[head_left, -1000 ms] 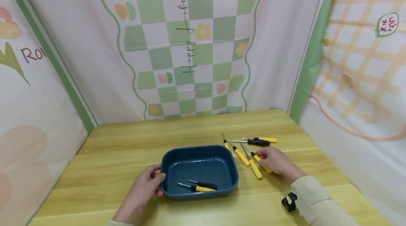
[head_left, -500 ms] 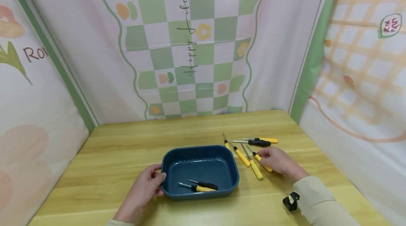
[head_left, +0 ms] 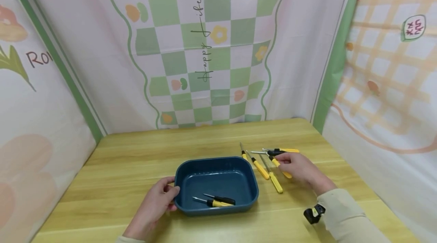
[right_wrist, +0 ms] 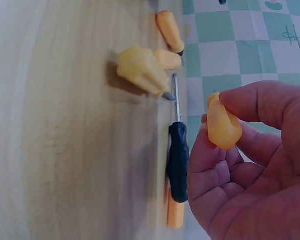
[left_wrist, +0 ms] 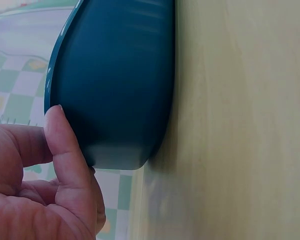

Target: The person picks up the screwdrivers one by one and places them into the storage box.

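A dark blue rectangular tub [head_left: 213,183] stands on the table. My left hand [head_left: 153,205] grips its left wall, thumb at the rim and fingers outside; the left wrist view shows the tub's outer side [left_wrist: 110,85]. Inside lie a black-handled screwdriver [head_left: 225,200] and a yellow-and-black one [head_left: 218,204]. To the right, my right hand [head_left: 302,169] pinches a yellow-and-black screwdriver [right_wrist: 224,127] by its handle, between thumb and fingers. In the right wrist view the handle's end faces the camera and its shaft is hidden.
Between tub and right hand lie a yellow screwdriver [head_left: 275,183] and two yellow-and-black ones, nearer [head_left: 261,169] and farther [head_left: 244,155]. A black-handled screwdriver [right_wrist: 178,160] and a yellow-handled one [head_left: 290,150] lie behind the right hand. Patterned cloth [head_left: 211,65] hangs behind the table.
My right hand has moved slightly away from me, raising the yellow-and-black screwdriver from among the others. The left hand keeps its grip on the tub, which looks unmoved.
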Demonstrator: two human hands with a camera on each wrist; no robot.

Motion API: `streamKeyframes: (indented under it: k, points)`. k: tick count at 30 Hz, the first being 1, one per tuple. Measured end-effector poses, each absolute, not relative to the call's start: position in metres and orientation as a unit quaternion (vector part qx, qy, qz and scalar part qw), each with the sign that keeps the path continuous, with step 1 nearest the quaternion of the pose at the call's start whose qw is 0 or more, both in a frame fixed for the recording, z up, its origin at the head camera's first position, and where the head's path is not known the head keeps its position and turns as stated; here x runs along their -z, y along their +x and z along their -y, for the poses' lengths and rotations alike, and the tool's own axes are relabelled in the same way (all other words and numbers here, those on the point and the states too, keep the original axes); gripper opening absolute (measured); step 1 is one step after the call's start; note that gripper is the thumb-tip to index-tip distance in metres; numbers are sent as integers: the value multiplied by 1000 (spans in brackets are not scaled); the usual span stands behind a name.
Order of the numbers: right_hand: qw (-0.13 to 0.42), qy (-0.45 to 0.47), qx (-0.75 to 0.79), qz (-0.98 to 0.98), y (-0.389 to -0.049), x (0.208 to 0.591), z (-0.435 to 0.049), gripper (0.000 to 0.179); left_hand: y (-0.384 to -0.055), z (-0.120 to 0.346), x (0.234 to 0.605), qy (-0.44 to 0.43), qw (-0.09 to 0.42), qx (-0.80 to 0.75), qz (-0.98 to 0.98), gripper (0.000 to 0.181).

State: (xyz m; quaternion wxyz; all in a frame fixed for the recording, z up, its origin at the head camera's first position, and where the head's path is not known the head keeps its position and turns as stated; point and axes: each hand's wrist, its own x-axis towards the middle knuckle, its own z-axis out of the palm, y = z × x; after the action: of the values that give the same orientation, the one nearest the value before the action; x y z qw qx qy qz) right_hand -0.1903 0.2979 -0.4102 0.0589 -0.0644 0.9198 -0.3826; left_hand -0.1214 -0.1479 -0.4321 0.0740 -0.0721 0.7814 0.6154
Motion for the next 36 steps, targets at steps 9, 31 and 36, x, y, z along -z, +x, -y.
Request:
streamKeyframes:
  k: [9,31,36]
  points:
    - [57,-87,426,-899,-190,397,-287,45,-120,145,431,-70,74,-613,-783,47]
    - [98,-132,510,-844,-188,383,-258,46,-118,144,432,-63,75,-617,-781,46]
    - [106,-142,516,-838,-188,381,-251,43,-119,146,433,-63,74,-617,-781,46]
